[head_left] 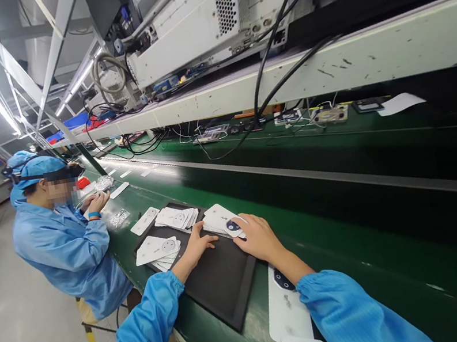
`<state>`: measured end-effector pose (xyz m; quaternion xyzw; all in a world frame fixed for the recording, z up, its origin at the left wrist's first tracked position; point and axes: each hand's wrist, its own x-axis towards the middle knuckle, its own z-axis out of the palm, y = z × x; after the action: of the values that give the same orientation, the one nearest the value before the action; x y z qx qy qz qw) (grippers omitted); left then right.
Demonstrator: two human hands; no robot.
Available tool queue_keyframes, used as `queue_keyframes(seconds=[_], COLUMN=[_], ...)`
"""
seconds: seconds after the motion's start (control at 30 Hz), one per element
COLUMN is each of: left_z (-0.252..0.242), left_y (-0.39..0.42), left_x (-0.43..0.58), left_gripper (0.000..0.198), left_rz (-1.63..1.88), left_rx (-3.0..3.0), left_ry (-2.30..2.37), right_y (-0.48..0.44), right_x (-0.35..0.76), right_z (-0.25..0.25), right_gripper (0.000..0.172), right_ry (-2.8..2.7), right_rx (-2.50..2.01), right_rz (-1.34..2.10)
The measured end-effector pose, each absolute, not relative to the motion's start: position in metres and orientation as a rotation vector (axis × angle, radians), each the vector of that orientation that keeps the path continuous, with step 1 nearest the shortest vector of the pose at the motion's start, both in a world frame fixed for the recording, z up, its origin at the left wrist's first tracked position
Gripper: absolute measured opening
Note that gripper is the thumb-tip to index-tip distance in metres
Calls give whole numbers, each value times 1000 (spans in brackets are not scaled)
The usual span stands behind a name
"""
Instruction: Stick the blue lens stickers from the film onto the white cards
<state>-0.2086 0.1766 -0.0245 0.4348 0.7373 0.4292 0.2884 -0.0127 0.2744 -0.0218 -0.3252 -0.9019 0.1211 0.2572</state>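
Note:
A black tray point(218, 278) lies on the green bench, with stacks of white cards on its far part. My right hand point(259, 236) has its fingers on the near end of the right-hand card stack point(217, 217), beside a dark round patch. My left hand point(197, 245) is over the tray with its fingers apart, near the middle stack point(175, 217) and holding nothing. Another stack point(157, 249) sits at the tray's left edge, and a single white card point(144, 221) lies beyond it. Larger white panels point(284, 310) lie under and beside my right sleeve.
A person in blue point(60, 240) sits at the left along the bench, hands raised over it. A raised shelf point(325, 70) with machines and hanging black cables point(261, 92) spans the back. Small devices point(330, 113) lie beneath it.

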Motion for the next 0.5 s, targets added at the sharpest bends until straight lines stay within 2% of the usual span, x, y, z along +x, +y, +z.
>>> queue_keyframes(seconds=[0.2,0.27,0.4,0.5], left_z=[-8,8,40,51], left_y=[181,191,226,249], left_x=[-208,-213,-223,-224], left_gripper=[44,49,54,47], left_rz=[811,635,225,-45], left_rx=[1543,1737,2149,2324], left_ry=[2280,2306,2064,1825], right_y=[280,284,293,299], right_x=[-13,-13,-7,1], right_z=[-15,-14,-11,-8], right_gripper=[51,48,43,51], right_ry=[-2400,-2401,-2417,-2400], right_rx=[-945,-927,-844,-809], right_rz=[505,566,698,802])
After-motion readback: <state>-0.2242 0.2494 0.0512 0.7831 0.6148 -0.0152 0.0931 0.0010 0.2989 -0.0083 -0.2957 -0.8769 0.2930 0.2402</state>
